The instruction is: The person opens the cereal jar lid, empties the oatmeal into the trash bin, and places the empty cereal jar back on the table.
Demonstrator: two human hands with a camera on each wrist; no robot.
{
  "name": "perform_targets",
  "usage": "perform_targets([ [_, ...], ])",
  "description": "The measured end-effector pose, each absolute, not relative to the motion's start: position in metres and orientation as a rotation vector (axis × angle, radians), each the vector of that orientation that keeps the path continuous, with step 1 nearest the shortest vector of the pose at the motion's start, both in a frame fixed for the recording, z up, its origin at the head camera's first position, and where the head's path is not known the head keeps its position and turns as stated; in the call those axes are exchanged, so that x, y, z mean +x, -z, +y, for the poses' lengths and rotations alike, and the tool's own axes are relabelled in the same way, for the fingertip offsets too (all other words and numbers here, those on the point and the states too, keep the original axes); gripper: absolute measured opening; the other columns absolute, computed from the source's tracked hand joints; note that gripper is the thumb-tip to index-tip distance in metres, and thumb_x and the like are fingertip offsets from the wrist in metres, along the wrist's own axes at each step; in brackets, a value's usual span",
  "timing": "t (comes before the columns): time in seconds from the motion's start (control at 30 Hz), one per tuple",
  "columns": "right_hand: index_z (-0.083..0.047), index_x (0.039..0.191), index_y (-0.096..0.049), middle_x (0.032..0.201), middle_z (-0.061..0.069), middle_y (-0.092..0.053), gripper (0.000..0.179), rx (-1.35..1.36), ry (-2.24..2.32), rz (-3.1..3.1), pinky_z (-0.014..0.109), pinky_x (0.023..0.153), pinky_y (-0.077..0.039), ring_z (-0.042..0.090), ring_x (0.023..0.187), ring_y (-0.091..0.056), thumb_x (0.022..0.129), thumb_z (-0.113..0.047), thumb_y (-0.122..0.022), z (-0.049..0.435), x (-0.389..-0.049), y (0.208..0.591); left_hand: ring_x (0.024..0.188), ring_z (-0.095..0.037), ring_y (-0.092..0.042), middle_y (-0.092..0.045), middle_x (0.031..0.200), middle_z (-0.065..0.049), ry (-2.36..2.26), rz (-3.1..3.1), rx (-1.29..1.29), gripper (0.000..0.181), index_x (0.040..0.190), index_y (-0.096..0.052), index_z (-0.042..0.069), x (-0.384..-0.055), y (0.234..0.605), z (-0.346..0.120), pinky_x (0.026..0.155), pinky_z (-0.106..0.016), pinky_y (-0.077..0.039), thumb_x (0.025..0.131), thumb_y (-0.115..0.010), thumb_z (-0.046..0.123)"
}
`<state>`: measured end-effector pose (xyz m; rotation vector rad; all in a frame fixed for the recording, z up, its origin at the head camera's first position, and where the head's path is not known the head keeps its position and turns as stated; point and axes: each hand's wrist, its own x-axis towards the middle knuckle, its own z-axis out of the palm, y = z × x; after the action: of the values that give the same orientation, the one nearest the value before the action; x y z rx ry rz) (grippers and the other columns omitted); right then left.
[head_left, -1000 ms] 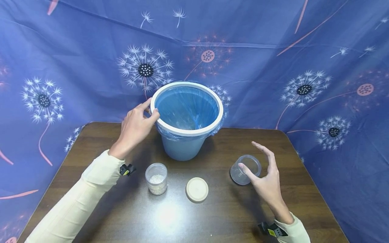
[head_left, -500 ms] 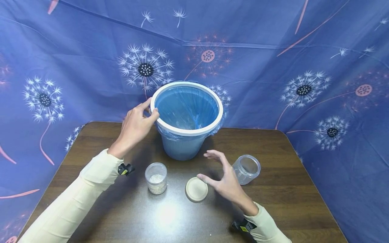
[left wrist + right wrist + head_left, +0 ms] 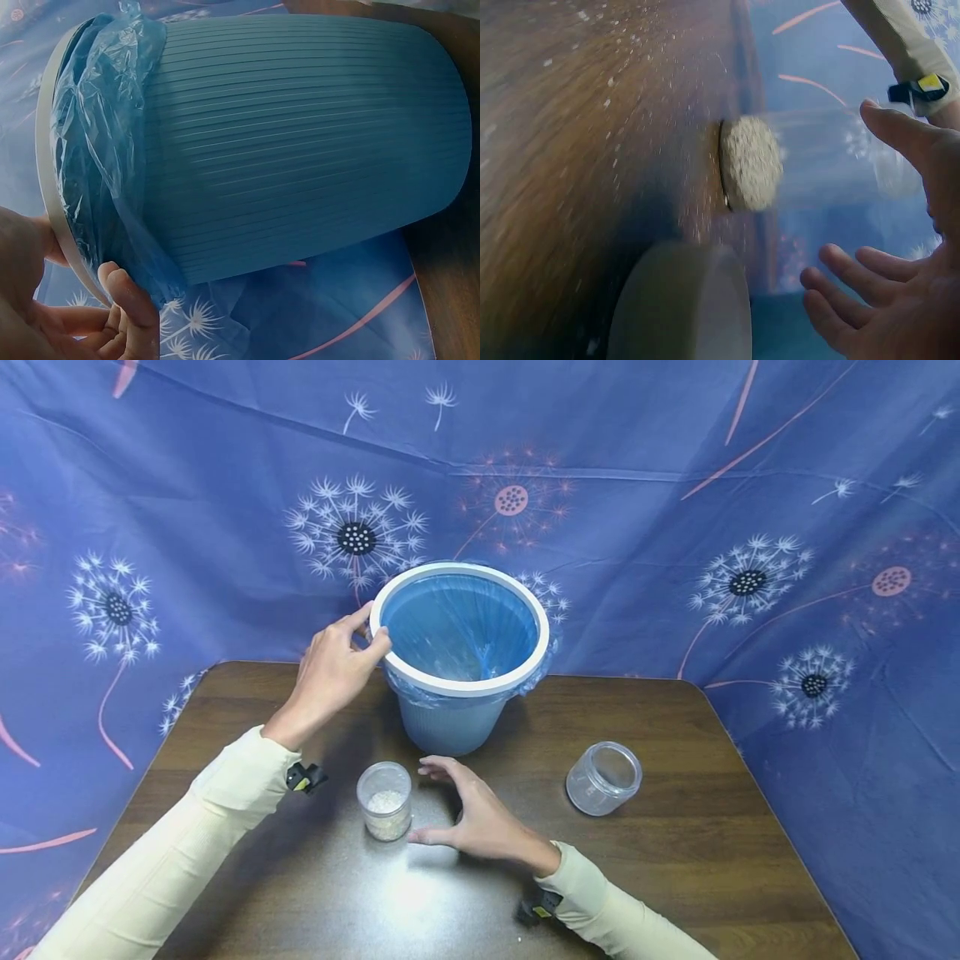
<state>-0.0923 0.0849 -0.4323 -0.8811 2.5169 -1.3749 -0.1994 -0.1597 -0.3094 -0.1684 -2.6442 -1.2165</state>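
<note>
A blue waste bin point(image 3: 450, 722) stands upright at the back of the table, with a blue bag liner folded out under its white rim. My left hand point(image 3: 330, 668) grips that rim on its left side; the left wrist view shows thumb and fingers point(image 3: 129, 304) on either side of it. My right hand point(image 3: 483, 822) is just right of a clear jar point(image 3: 386, 806), thumb and fingers spread apart and holding nothing. White rice-like grains point(image 3: 750, 161) fill the jar's lower part. A cream round lid point(image 3: 679, 307) lies below the right hand, hidden by it in the head view.
A second clear jar point(image 3: 603, 779), with no lid on it, stands on the right of the brown wooden table point(image 3: 697, 827). Blue dandelion-print cloth point(image 3: 630, 568) hangs close behind the table and at both sides. Small pale specks dot the tabletop in the right wrist view.
My right hand has moved left, from beside the right-hand jar, over the lid, to the jar of grains. My left hand keeps its grip on the bin rim.
</note>
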Motion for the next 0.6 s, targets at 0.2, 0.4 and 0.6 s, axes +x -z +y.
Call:
perform_targets([
  [0.2,-0.012,0.158,-0.046,0.146,0.003,-0.061,0.099,-0.886,1.204,2.536,0.038,0.117,-0.045,0.021,0.136,-0.059,0.078,-0.042,-0.097,0.064,-0.096,0.438,0.079,-0.025,-0.063,-0.068,0.098,-0.009,1.228,-2.641,-0.148,0.065,0.161,-0.052,0.012,-0.197,0.309,-0.161,0.066,-0.041,-0.043,0.104,-0.054,0.044],
  [0.4,-0.013,0.159,-0.046,0.149,0.001,-0.059,0.102,-0.852,1.091,2.559,0.036,0.118,-0.044,0.014,0.14,-0.054,0.078,-0.049,-0.096,0.051,-0.098,0.445,0.075,-0.024,-0.061,-0.067,0.095,-0.009,1.251,-2.632,-0.166,0.065,0.16,-0.051,0.01,-0.197,0.31,-0.161,0.064,-0.04,-0.043,0.104,-0.054,0.042],
  [0.6,-0.016,0.154,-0.05,0.138,-0.002,-0.067,0.092,-0.87,1.174,2.505,0.029,0.111,-0.048,0.007,0.129,-0.061,0.079,-0.043,-0.097,0.043,-0.102,0.449,0.073,-0.024,-0.058,-0.065,0.091,-0.009,1.259,-2.632,-0.167,0.065,0.161,-0.052,0.012,-0.198,0.309,-0.158,0.064,-0.041,-0.041,0.104,-0.054,0.043],
])
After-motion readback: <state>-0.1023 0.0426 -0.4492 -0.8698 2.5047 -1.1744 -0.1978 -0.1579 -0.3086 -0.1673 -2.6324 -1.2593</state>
